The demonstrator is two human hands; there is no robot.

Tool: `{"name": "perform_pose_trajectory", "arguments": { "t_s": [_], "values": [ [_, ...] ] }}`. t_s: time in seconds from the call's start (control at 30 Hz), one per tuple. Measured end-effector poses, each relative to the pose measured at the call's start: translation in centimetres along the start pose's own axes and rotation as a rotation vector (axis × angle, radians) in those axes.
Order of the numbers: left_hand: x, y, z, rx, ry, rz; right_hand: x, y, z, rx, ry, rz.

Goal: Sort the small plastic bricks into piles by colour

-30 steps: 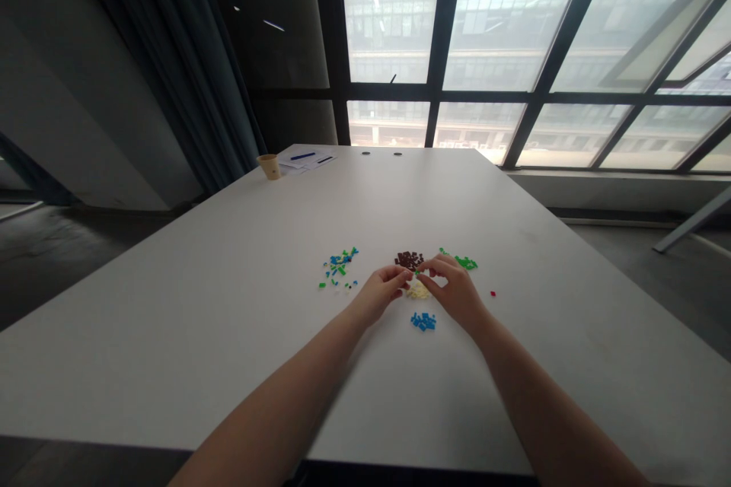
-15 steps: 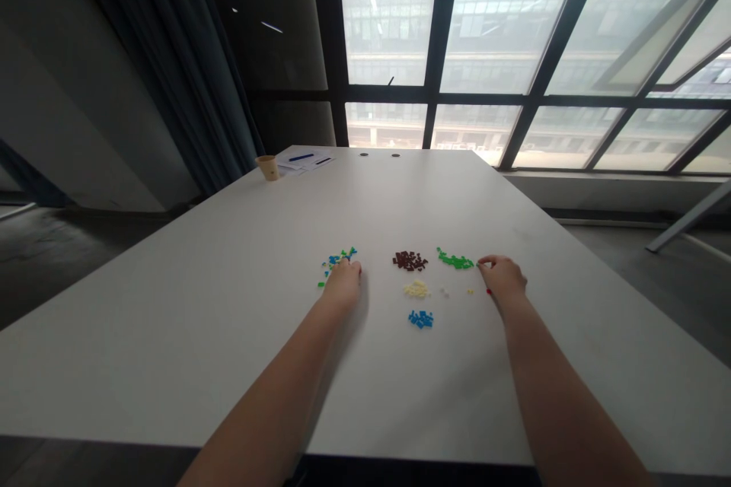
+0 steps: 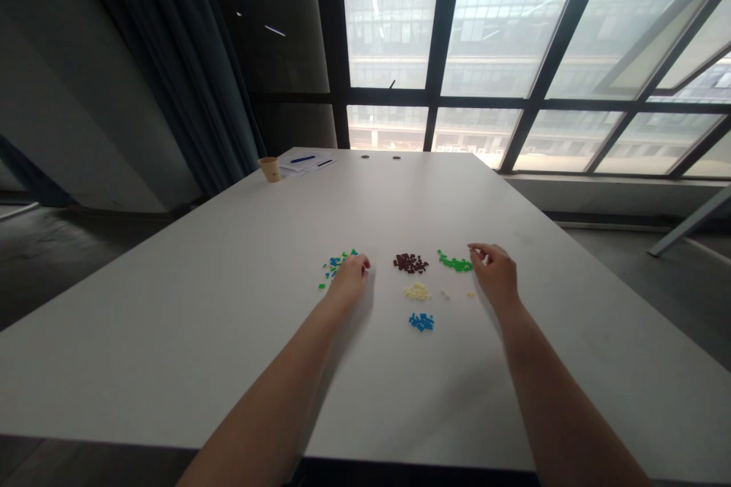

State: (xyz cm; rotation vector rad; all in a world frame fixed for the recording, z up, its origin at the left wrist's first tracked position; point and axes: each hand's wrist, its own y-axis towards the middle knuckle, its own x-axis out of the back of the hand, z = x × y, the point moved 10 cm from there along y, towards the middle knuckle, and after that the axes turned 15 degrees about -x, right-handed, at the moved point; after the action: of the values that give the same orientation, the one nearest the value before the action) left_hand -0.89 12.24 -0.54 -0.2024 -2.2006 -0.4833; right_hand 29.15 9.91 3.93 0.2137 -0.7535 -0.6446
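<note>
white tabletop [image 3: 228, 335], left hand [image 3: 349, 278] at bricks [image 3: 336, 265], right hand [image 3: 496, 274] by green bricks [image 3: 455, 263]

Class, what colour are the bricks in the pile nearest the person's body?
The bricks are bright blue, shown best in the head view.

1. This is an office or meeting room, high up in a commercial building.
2. Floor-to-ceiling dark-framed windows [image 3: 474, 23] look onto a multi-storey building [image 3: 394, 15].
3. Long dark curtains [image 3: 183, 68] hang beside them.
4. A long white conference table [image 3: 228, 281] has two small round ports [image 3: 365, 157].
5. Papers [image 3: 302, 166], a pen [image 3: 302, 159] and a paper cup [image 3: 269, 169] sit at its far end.
</note>
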Motion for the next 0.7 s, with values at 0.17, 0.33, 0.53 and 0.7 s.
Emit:
{"name": "perform_pose_trajectory", "arguments": {
  "t_s": [0.17,0.33,0.53,0.7],
  "values": [
    [-1.2,0.1,-3.0,-0.040,-0.718,-0.071,-3.3,-5.8,7.7,0.321,0.181,0.302],
    [-1.8,0.0,-4.9,-0.062,-1.033,-0.143,-4.4,-8.6,10.2,0.402,0.262,0.438],
    [-2.1,-0.2,-5.9,-0.063,-1.138,-0.152,-3.6,-8.4,10.3,0.411,0.324,0.394],
    [-2.6,-0.5,-5.9,-0.008,-1.188,-0.122,-3.3,-8.6,10.7,0.433,0.306,0.376]
  ]
}}
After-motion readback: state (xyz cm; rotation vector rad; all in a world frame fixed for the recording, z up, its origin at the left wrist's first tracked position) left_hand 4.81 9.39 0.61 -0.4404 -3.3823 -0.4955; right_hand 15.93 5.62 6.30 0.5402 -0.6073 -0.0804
